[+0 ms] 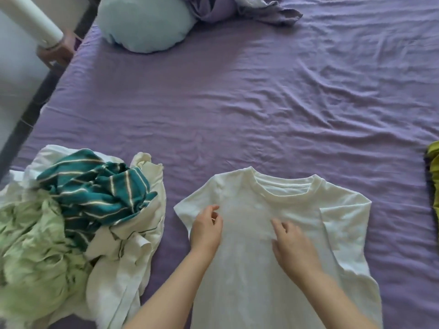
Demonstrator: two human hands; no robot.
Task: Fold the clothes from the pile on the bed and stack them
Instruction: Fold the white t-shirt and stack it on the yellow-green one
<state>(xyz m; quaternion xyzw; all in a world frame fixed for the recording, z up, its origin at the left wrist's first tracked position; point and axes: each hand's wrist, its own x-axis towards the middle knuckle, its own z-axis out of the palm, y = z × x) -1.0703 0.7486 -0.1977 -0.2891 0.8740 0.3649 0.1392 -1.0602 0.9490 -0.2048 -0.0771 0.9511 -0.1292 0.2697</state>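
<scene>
So the white t-shirt point(280, 224) is laid flat on the purple bed sheet point(261, 103), collar pointing away from the person and the hem running off the near edge of view. That makes sense for folding: front face up, everything spread so the sides can come in cleanly.

The left hand point(206, 230) sits over the shirt's left sleeve area, right around where the sleeve meets the body. Its fingers are loosely curled, thumb and forefinger close together near the cloth, though I honestly can't tell whether they have a pinch of fabric or are just brushing it. The right hand point(291, 243) is on the chest of the shirt, fingers fairly relaxed and partly spread, not gripping anything that I can see (looks more like pressing or smoothing to keep the body from sliding).

My read is one hand anchors while the other gets ready to bring the sleeve side over, so the fold itself hasn't started yet. The right side of the shirt looks a bit rumpled and might need flattening first.

The pile point(78, 214) of unfolded stuff sits just to the left of the shirt: a teal striped piece point(99, 188) on top, pale green fabric point(35, 233) and more white cloth. Plenty left to do. There's a yellow-green garment point(434, 176) at the far right edge, mostly cut off, and a pale blue pillow point(142, 22) up at the far end.
</scene>
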